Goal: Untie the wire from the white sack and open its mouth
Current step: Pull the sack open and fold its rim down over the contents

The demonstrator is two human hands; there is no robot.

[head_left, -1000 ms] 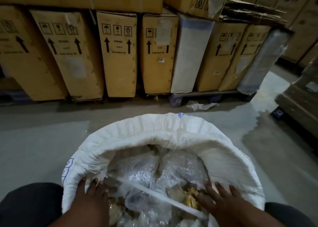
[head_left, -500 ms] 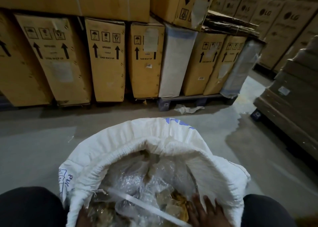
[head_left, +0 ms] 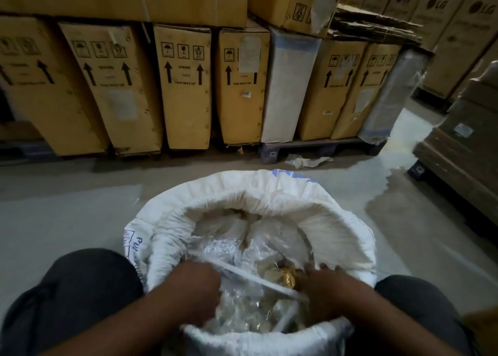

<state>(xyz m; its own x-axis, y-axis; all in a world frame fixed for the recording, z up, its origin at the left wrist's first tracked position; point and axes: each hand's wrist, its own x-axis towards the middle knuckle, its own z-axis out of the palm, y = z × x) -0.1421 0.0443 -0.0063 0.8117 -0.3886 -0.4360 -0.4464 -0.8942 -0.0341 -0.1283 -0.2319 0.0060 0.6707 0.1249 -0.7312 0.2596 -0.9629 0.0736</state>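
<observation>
Both hands have come further into the sack (head_left: 336,226) than half a second ago, when only their fingertips showed at the bottom edge; now the forearms reach in from below. Since then the near rim has also come into sight, rolled down like the far one, and the mouth gapes wide.

Left hand (head_left: 196,285) is curled into a loose fist among the clear plastic bags (head_left: 237,250) inside; whether it grips anything I cannot tell. Right hand (head_left: 320,288) is pressed against the inner right wall with its fingers bent over the lining, and what they hold, if anything, is hidden. Between the two hands a white strip (head_left: 256,277) runs slantwise across the bags, from beside the left knuckles down to the right wrist. Something gold (head_left: 287,278) shows among the bags just left of the right hand.

That sack stands on a grey concrete floor (head_left: 67,215), between the person's dark-clad knees (head_left: 89,291). Across the floor, tall cardboard boxes (head_left: 186,86) with up-arrows lean in a row, some on a pallet (head_left: 318,146). More boxes are stacked above and to the right. A crumpled white scrap (head_left: 307,161) lies before the pallet.
</observation>
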